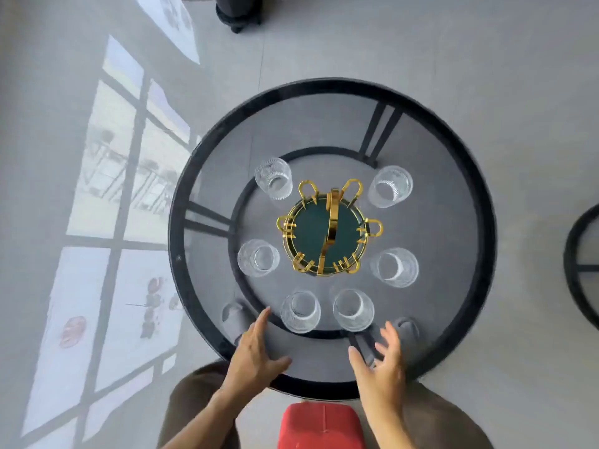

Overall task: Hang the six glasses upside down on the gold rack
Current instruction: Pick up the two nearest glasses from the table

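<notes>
A gold rack (329, 226) with a green round base and empty hooks stands at the middle of the round glass table (453, 335). Several clear ribbed glasses stand upright around it, apart from it: far left (273, 182), far right (390, 186), left (258, 257), right (394, 267), near left (300, 311), near right (354, 309). My left hand (254, 350) hovers open over the table's near edge, just left of the near left glass. My right hand (382, 361) is open too, below the near right glass. Neither hand holds anything.
The table has a black rim and black legs seen through the glass. A red stool (321, 426) sits between my knees at the bottom. Another black-rimmed table (580, 267) shows at the right edge. A dark stand (240, 11) is on the floor far back.
</notes>
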Motion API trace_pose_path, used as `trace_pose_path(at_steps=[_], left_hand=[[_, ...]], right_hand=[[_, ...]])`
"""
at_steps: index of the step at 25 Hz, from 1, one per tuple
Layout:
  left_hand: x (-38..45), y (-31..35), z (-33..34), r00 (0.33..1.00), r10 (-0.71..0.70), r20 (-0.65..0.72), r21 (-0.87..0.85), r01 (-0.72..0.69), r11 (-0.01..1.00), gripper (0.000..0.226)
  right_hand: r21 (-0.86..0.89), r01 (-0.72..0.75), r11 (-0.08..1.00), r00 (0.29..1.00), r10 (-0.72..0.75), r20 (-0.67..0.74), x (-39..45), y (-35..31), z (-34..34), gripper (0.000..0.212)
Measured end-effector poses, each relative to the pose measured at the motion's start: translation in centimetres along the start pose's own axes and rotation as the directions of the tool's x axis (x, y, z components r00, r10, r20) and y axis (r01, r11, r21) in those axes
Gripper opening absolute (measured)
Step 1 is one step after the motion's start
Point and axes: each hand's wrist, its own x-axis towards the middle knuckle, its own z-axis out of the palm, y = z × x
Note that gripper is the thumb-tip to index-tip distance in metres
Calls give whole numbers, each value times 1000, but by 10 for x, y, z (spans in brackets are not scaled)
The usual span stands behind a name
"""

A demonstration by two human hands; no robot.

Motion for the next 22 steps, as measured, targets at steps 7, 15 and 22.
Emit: trace_pose_path(at_steps=[7, 15, 22], left_hand=[[102, -41, 64, 879, 415, -236, -43, -436, 899, 93], [123, -53, 90, 651, 611, -450, 170, -610, 774, 81], [116, -57, 98, 538, 658, -526, 227, -658, 719, 81]], right_hand=[[66, 416, 907, 904, -405, -137, 84, 69, 67, 88], [-58, 653, 755, 695, -628, -350, 114, 74, 96, 75], [-107, 642, 760, 689, -632, -355, 101, 103, 101, 91]])
